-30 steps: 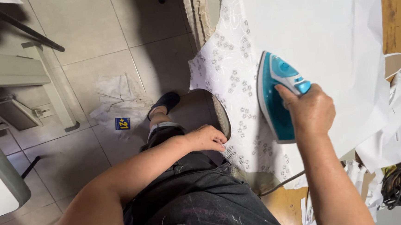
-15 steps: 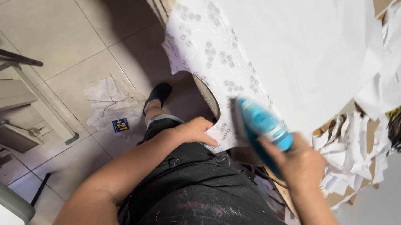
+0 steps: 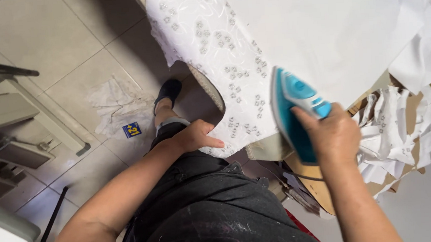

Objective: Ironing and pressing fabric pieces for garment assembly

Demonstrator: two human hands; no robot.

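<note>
Pale floor tiles (image 3: 46,41) run under the ironing board (image 3: 214,93), whose rounded end pokes out from under the cloth, and a crumpled scrap of paper (image 3: 117,109) lies on the floor beside the person's dark shoe (image 3: 168,91). Taking the board as the landmark: a white embroidered fabric (image 3: 211,56) is draped over its near end, with a plain white sheet (image 3: 329,24) spread further along it. Off the far side of the board, cut white pieces (image 3: 396,135) are heaped on brown cardboard.

The right hand (image 3: 333,136) has its grip clenched around the handle of a teal steam iron (image 3: 292,111), which is tipped up on edge at the board's near corner, soleplate turned away from the cloth rather than pressed flat on it. The left hand (image 3: 196,136) rests at the hanging hem of the embroidered fabric, just off the board's rounded end, fingers loosely curled and touching the edge; I cannot tell whether it actually pinches the cloth.

To my eye, doing this well means drawing the hem taut and flat with the left hand, keeping those fingers well clear of the soleplate, and setting the iron down level so the raised embroidery is not creased.
</note>
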